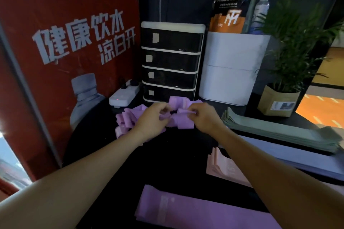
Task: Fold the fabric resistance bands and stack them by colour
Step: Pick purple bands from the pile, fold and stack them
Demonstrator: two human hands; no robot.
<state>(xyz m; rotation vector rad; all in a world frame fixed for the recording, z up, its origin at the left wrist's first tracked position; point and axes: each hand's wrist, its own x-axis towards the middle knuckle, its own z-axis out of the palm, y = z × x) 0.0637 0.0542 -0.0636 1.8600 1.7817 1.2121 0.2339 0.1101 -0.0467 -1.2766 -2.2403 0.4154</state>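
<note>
While the red poster [65,42] fills the left of the frame, both hands work at mid-frame over a loose heap of purple bands [126,119] on the dark tabletop [176,156]. The left hand [150,117] has its fingers curled, its grip pinching purple fabric; just right of it, the right hand [202,117] pinches one purple band [183,112] by its edge. This looks like the picking-out step, one band being freed for folding. Next it likely needs lifting clear, flattening, and laying on the flat purple stack [186,210] at bottom centre. Pink bands [223,167] and green bands [279,132] lie stacked at right.
</note>
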